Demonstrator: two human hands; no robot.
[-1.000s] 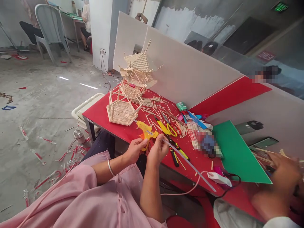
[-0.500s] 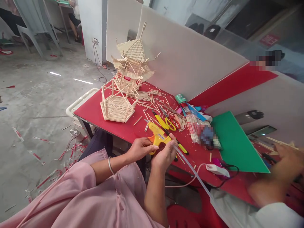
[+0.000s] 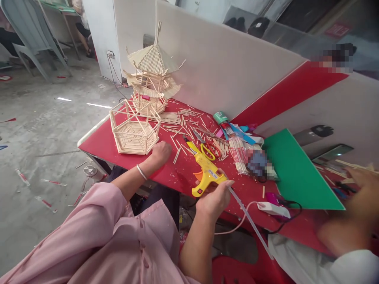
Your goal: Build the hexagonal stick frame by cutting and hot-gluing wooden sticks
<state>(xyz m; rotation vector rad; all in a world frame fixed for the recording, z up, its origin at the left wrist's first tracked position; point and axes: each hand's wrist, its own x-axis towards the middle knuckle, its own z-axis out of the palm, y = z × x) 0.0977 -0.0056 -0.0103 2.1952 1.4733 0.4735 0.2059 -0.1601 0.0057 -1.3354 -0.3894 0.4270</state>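
My right hand point(image 3: 214, 197) is wrapped round the back of a yellow glue gun point(image 3: 207, 173), whose clear glue stick point(image 3: 251, 223) trails down to the right. Closed fingers show on my left hand point(image 3: 161, 153), which is at the right edge of a hexagonal stick frame point(image 3: 134, 134); anything in those fingers is hidden. Behind that frame stands a tiered stick tower point(image 3: 154, 67) with a pointed roof. Loose sticks point(image 3: 185, 118) are scattered over the red table point(image 3: 100, 136), near the yellow-handled scissors point(image 3: 207, 152).
A green board point(image 3: 299, 173), a bag of sticks point(image 3: 237, 154) and a green-capped bottle point(image 3: 222, 118) are on the right. A white power strip point(image 3: 274, 210) with cords is near the front edge. Another person's arm point(image 3: 346, 221) reaches in at far right.
My left hand has left the glue gun and moved left to the hexagonal frame, its fingers closed. My right hand still holds the gun. The view has shifted slightly.
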